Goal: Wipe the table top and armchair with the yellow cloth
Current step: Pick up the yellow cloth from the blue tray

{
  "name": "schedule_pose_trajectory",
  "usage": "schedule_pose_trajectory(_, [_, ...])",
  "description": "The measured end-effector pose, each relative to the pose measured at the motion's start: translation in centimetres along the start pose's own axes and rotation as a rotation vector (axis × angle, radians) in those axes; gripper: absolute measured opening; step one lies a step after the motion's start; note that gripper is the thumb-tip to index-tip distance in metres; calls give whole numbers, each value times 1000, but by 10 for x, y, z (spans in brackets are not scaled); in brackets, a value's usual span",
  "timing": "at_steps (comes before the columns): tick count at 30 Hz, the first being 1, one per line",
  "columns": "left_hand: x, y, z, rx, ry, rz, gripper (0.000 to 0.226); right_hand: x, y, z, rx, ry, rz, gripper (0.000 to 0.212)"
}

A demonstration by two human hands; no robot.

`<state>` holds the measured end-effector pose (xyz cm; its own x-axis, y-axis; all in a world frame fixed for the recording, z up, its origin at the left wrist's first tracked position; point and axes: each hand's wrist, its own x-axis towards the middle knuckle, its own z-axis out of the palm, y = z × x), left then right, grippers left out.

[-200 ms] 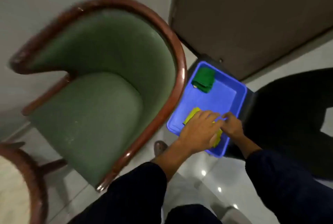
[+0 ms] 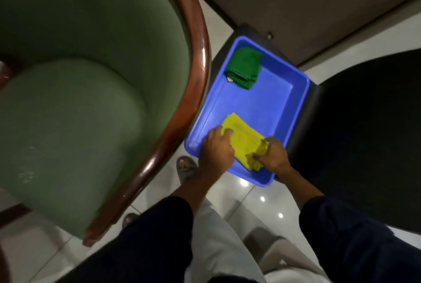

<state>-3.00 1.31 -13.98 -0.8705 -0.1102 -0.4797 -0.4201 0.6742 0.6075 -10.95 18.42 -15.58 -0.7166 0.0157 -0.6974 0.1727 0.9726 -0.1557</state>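
1. Head view, against the picture a moment before: the left hand (image 2: 216,148), which had lain flat over most of the yellow cloth (image 2: 243,144), had slid off toward its left edge, so far more of the cloth showed between the two hands. The camera had also come closer, with the armchair (image 2: 91,91) filling the left side.
2. Head view, the hands: the left hand rested on the left edge of the yellow cloth with its fingers curled over the fabric, pressing rather than lifting. The right hand (image 2: 272,157) had its fingers closed on the bunched right corner of the same cloth, thumb against the folds. The two hands were near each other with the cloth stretched between them.
3. Head view, the container: a blue tray (image 2: 268,103) sat on the tiled floor (image 2: 239,194) under both hands. The yellow cloth lay folded in the end of the tray by the hands, its near corner reaching the rim. A folded green cloth (image 2: 245,70) lay in the far corner, well beyond the fingertips and apart from the yellow one. The tray's floor between the two cloths was bare blue plastic.
4. Head view, surroundings: the armchair's curved wooden rail passed just left of the left hand, close beside the tray's left wall. A dark mat (image 2: 369,128) lay right of the right hand. Dark sleeves covered both forearms.
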Motion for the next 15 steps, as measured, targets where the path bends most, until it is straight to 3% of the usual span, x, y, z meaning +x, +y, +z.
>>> schedule_pose_trajectory(3, [39,-21,16,-29,50,-196,60,24,0,10,-162,-7,-112,87])
schedule_pose_trajectory(7, [71,-19,33,-130,42,-280,69,44,-2,18,-256,57,-139,71])
schedule_pose_trajectory(11, [78,-18,44,-80,-22,-330,41,58,-1,17,-302,-1,-92,57])
schedule_pose_trajectory(15, [52,-8,36,-183,30,-185,17,52,-4,2,-185,-1,-152,33])
